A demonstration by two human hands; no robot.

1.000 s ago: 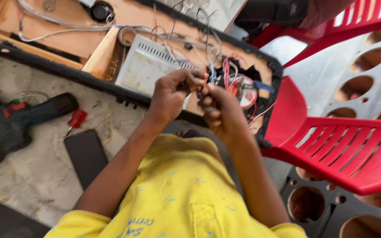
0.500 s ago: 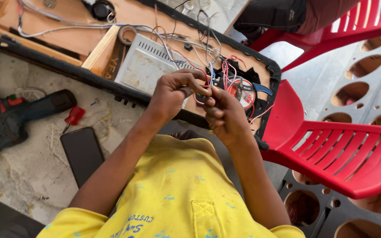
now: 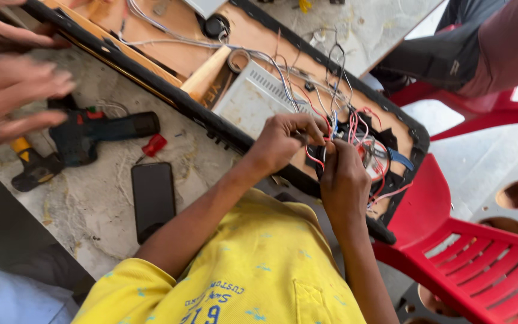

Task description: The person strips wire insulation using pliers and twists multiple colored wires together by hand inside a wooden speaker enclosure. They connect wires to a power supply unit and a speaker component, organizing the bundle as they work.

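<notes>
My left hand (image 3: 283, 141) and my right hand (image 3: 343, 180) meet over a tangle of red, white and blue wires (image 3: 355, 129) at the near corner of an open black-rimmed case (image 3: 223, 129) with a wooden floor. The fingers of my left hand pinch thin wires. My right hand is closed around a red wire right beside it, and the two hands almost touch. A pale grey vented metal box (image 3: 250, 96) lies in the case just left of my hands. My yellow shirt fills the bottom of the view.
Another person's two blurred hands (image 3: 13, 102) hover at the left above a dark cordless drill (image 3: 100, 132). A black phone (image 3: 153, 195), a small red piece (image 3: 154, 144) and a yellow-handled tool (image 3: 28, 162) lie on the stone top. Red plastic chair (image 3: 481, 258) at right; a seated person (image 3: 469, 48) behind.
The other person's hands have come into view at the left, over the drill. My own hands stay together on the wires, with small finger movements.
</notes>
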